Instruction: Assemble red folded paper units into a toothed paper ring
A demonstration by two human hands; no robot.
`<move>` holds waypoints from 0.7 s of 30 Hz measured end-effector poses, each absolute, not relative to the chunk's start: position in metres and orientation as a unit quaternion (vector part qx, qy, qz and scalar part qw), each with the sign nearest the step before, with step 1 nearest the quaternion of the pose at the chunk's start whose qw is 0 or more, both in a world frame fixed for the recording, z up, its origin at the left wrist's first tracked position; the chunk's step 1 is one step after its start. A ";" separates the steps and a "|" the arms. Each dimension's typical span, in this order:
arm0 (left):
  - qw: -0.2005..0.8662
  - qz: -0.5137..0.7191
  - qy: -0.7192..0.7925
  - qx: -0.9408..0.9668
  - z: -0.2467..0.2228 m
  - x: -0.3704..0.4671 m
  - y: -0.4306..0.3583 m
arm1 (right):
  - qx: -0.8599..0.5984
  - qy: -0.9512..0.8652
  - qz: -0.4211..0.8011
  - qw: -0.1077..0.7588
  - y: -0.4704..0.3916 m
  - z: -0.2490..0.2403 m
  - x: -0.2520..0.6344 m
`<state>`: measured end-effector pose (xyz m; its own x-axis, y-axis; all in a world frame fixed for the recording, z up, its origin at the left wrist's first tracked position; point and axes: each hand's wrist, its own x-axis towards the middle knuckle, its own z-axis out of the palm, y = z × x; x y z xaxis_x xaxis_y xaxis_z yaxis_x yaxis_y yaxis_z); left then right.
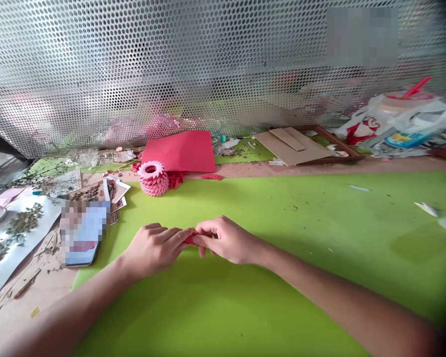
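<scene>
A small piece of red paper [190, 239] is pinched between my two hands above the green mat; fingers cover most of it. My left hand [158, 248] is closed on its left end, palm down. On its right end, the thumb and fingers of my right hand [225, 240] press together. Beyond my hands stands a pink ring-shaped stack of folded paper pieces [155, 184]. Several folded red pieces [176, 179] lie beside it, with a short red row [211, 176] to the right. A red paper sheet [186, 153] rests behind the stack.
The green mat [282, 213] spreads under my arms. At left lie a phone [83, 240], photo cards [116, 191] and dried plant bits [26, 218]. Brown boards [293, 146] and a bagged drink cup [405, 116] stand at back right. A perforated metal panel [208, 59] closes the back.
</scene>
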<state>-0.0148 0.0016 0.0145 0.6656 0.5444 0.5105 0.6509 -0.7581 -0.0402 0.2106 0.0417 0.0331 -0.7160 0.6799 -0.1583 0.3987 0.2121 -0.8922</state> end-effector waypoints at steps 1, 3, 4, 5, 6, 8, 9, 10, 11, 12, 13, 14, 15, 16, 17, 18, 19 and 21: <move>0.109 -0.248 -0.340 -0.901 0.014 -0.016 0.003 | -0.356 -0.765 0.518 0.139 0.042 0.033 0.211; 0.108 -0.264 -0.360 -0.888 0.014 -0.017 0.006 | -0.366 -0.761 0.515 0.147 0.043 0.034 0.211; 0.108 -0.272 -0.365 -0.884 0.014 -0.018 0.007 | -0.369 -0.759 0.514 0.149 0.043 0.035 0.211; 0.107 -0.279 -0.367 -0.881 0.014 -0.018 0.008 | -0.370 -0.758 0.516 0.149 0.044 0.036 0.212; 0.105 -0.286 -0.366 -0.880 0.014 -0.018 0.009 | -0.369 -0.757 0.518 0.149 0.044 0.036 0.212; 0.102 -0.295 -0.361 -0.879 0.014 -0.017 0.008 | -0.367 -0.755 0.524 0.148 0.045 0.037 0.212; 0.101 -0.298 -0.360 -0.878 0.014 -0.016 0.007 | -0.366 -0.754 0.525 0.148 0.045 0.038 0.213; 0.102 -0.300 -0.360 -0.877 0.013 -0.015 0.006 | -0.366 -0.754 0.525 0.148 0.045 0.038 0.213; 0.104 -0.303 -0.361 -0.876 0.013 -0.015 0.006 | -0.366 -0.755 0.524 0.149 0.045 0.039 0.213; 0.107 -0.303 -0.361 -0.875 0.013 -0.014 0.005 | -0.365 -0.757 0.522 0.149 0.045 0.039 0.213; 0.110 -0.302 -0.360 -0.876 0.012 -0.014 0.004 | -0.363 -0.758 0.521 0.148 0.045 0.040 0.213; 0.111 -0.300 -0.359 -0.877 0.012 -0.013 0.004 | -0.360 -0.759 0.521 0.148 0.045 0.040 0.213; 0.112 -0.298 -0.359 -0.878 0.012 -0.013 0.004 | -0.358 -0.760 0.522 0.147 0.046 0.040 0.213; 0.113 -0.296 -0.358 -0.878 0.012 -0.013 0.003 | -0.356 -0.760 0.523 0.146 0.046 0.040 0.213; 0.114 -0.296 -0.358 -0.878 0.012 -0.013 0.003 | -0.354 -0.761 0.524 0.145 0.046 0.040 0.214; 0.117 -0.298 -0.358 -0.877 0.012 -0.013 0.003 | -0.353 -0.761 0.524 0.145 0.047 0.040 0.214; 0.120 -0.300 -0.358 -0.876 0.012 -0.013 0.003 | -0.353 -0.762 0.524 0.144 0.047 0.039 0.214; 0.123 -0.300 -0.354 -0.877 0.012 -0.013 0.003 | -0.353 -0.763 0.524 0.140 0.048 0.038 0.215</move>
